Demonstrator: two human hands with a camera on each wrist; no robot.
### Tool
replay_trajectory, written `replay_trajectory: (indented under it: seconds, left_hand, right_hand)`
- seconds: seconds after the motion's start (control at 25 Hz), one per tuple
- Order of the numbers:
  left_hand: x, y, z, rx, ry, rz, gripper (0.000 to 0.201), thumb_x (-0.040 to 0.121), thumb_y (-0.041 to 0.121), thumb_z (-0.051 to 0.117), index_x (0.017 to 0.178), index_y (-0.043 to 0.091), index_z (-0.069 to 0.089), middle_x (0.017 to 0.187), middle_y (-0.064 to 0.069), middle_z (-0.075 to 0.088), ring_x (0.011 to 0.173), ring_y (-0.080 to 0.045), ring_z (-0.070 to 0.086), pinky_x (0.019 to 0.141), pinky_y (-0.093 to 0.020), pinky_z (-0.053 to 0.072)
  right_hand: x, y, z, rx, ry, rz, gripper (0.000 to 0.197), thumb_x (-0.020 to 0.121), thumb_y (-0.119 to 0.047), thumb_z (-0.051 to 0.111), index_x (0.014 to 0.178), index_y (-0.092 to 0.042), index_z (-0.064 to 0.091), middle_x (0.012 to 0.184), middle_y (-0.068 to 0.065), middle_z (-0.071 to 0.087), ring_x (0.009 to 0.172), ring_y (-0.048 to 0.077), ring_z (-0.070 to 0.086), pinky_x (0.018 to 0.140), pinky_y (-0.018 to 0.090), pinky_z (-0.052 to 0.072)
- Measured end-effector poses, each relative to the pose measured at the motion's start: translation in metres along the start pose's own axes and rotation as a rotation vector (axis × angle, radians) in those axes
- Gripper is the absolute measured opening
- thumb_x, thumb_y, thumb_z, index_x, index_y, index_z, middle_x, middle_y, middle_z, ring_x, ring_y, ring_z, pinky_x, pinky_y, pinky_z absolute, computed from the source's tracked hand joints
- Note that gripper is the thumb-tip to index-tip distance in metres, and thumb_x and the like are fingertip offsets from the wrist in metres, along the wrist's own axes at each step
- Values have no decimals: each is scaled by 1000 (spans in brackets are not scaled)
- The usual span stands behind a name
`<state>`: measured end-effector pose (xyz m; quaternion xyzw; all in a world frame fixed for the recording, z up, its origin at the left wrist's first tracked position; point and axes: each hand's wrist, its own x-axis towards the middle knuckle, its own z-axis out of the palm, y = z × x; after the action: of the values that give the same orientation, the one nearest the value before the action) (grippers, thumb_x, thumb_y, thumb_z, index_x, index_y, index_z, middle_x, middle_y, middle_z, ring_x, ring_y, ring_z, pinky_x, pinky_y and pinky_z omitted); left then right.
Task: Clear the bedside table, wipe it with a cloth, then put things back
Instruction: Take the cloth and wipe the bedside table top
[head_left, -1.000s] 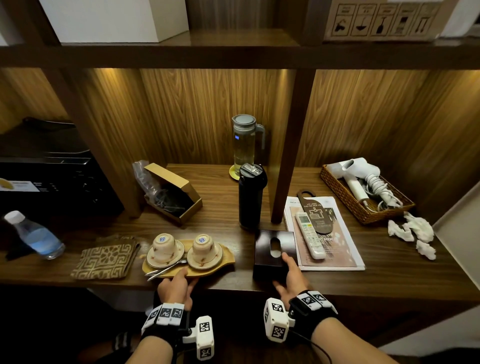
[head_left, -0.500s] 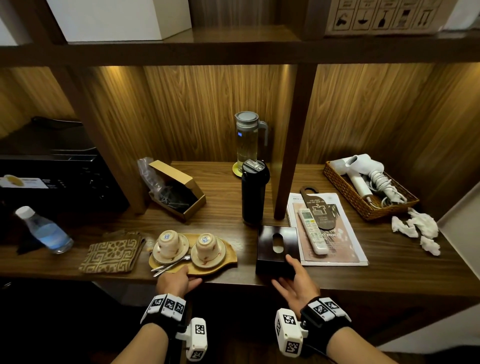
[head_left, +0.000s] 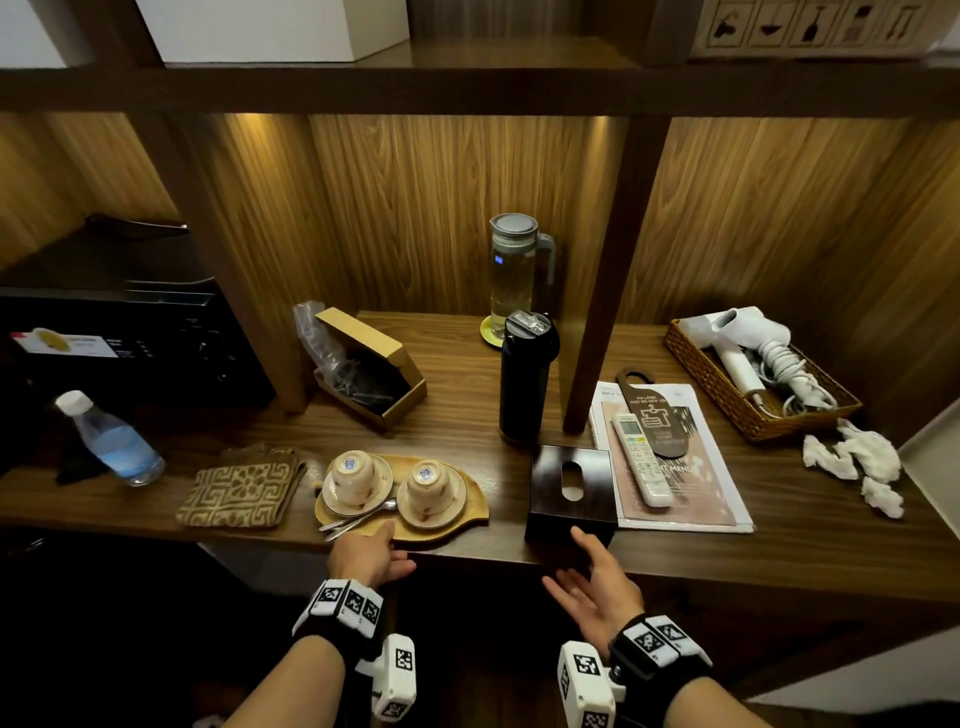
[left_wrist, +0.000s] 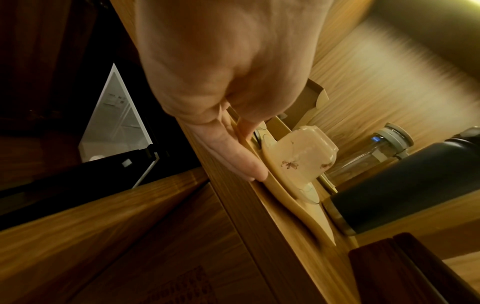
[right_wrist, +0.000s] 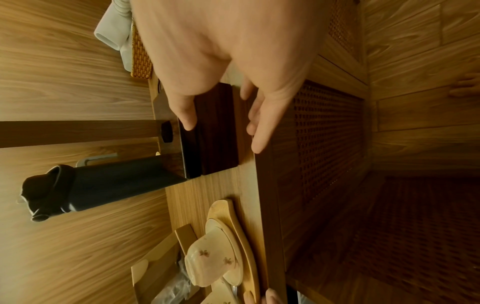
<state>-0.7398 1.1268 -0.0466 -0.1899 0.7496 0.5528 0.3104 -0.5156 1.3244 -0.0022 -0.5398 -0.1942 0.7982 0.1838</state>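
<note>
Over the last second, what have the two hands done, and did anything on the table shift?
The right hand has let go of the dark tissue box and drawn back, open. The left hand stays at the wooden tray. Box, tray and cups have not moved.

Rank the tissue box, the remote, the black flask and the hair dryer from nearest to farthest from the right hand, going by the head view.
1. Tissue box: just ahead of the right hand.
2. Remote: on the menu, ahead-right.
3. Black flask: upright behind the box.
4. Hair dryer: in the basket, far back right.
</note>
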Motion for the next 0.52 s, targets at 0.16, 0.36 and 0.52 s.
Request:
replay_trajectory:
  seconds: [0.16,0.36,0.52]
  left_hand:
    - [-10,9,-45,159,-109,-10,37,99,20,67,99,-17,68,74,-28,77,57,-37,75,47,-36,63]
    - [38,28,-148,-136,227,-12,35,103,27,59,96,-7,66,75,-18,66,59,-28,65,34,-23,53]
    - [87,46,-190,-96,442,-2,68,79,54,84,89,-12,73,54,-14,73,48,-21,73,76,-39,65]
  right_hand:
    - [0,1,0,-9,-28,17,66,85,-14,86,141,-6,53,141,19,49,120,36,60,67,49,68]
    - [0,7,-11,-51,-66,93,115,37,-19,107,138,-7,54,123,16,58,109,34,62,57,52,68]
    - [3,6,-15,-17,101,134,70,92,-11,78,153,1,45,133,19,53,129,39,57,54,53,64]
